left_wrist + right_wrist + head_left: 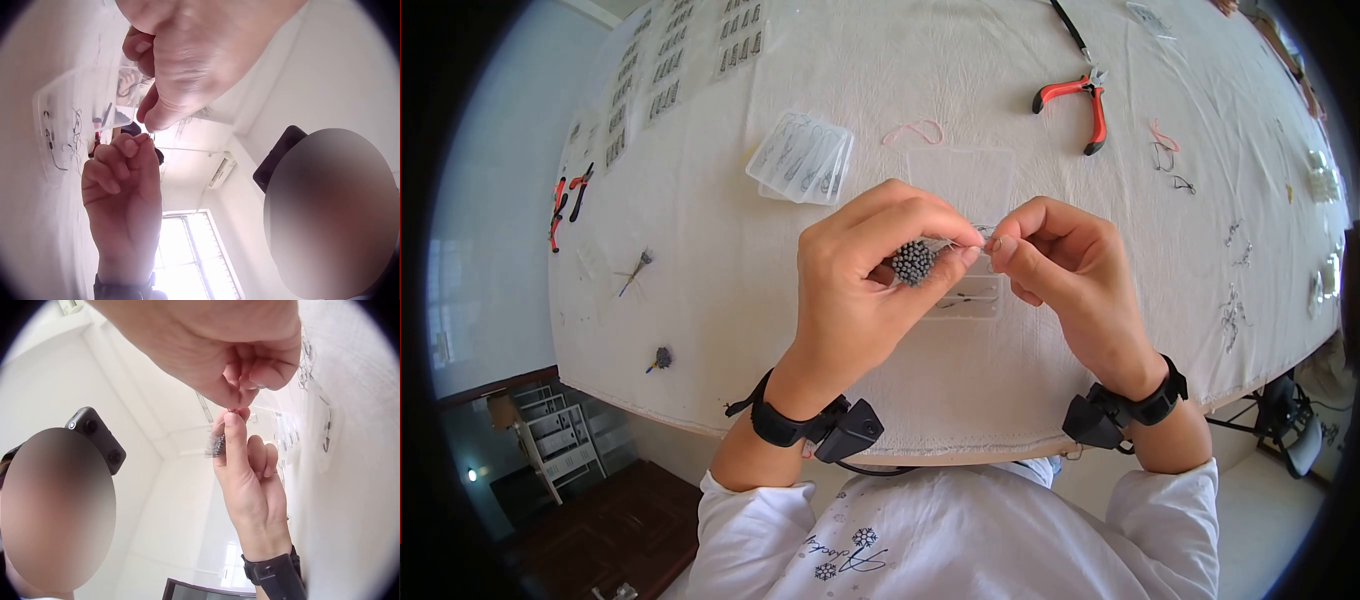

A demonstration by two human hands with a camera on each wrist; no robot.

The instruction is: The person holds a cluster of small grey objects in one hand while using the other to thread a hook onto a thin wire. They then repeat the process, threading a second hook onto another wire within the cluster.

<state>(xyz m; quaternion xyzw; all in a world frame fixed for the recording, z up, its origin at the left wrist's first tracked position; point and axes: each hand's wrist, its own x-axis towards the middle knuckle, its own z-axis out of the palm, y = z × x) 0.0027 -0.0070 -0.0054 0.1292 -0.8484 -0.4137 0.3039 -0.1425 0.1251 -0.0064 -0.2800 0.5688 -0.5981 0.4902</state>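
My left hand is raised over the table with a bundle of thin strands in its curled palm, their round grey ends packed together. Thumb and forefinger of that hand meet at a fine thread-like piece. Facing it, my right hand pinches a tiny part between thumb and forefinger, its other fingers curled in. Both sets of fingertips are almost together, and they hide most of the tiny part; I cannot tell its kind. In the right wrist view the bundle sticks out beside the left thumb. Beneath the hands lies a clear compartment box.
Red-handled pliers lie at the back right. Clear cases with wire pieces sit left of centre. Further left are more pliers and small grey bundles. Loose wire pieces are scattered on the right.
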